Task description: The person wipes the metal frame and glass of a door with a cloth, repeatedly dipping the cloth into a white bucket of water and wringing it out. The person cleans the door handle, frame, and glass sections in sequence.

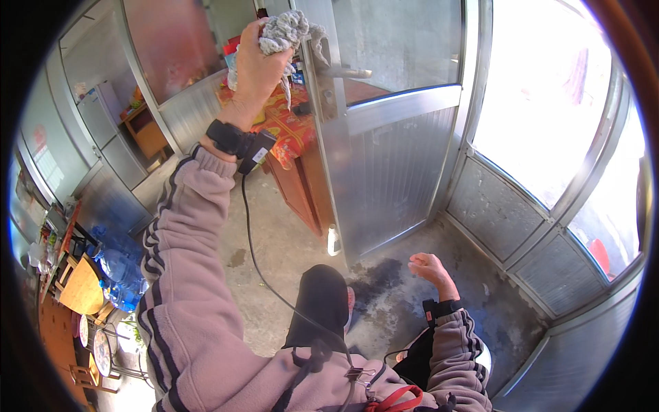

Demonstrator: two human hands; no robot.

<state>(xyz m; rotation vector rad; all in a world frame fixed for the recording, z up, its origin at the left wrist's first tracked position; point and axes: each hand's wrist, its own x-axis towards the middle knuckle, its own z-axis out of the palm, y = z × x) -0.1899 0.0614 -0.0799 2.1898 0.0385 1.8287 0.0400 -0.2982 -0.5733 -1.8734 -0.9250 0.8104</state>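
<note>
My left hand (257, 72) is raised high and grips a crumpled grey-white rag (285, 31). The rag is up against the edge of a metal-framed door (398, 165), just above its lever handle (351, 72), and a strip of it hangs down beside the hand. The door has a glass upper part and a ribbed metal lower panel. Low on the right, my right hand (434, 272) hovers over the floor with loosely bent fingers and nothing visible in it.
Behind the door stands a wooden cabinet (302, 192) under a red patterned cloth (292, 134). A white bottle (333, 240) stands on the floor by the door's lower edge. Dark wet patches (374, 281) mark the concrete. Blue water jugs (120, 275) and a wooden chair (82, 285) are at left.
</note>
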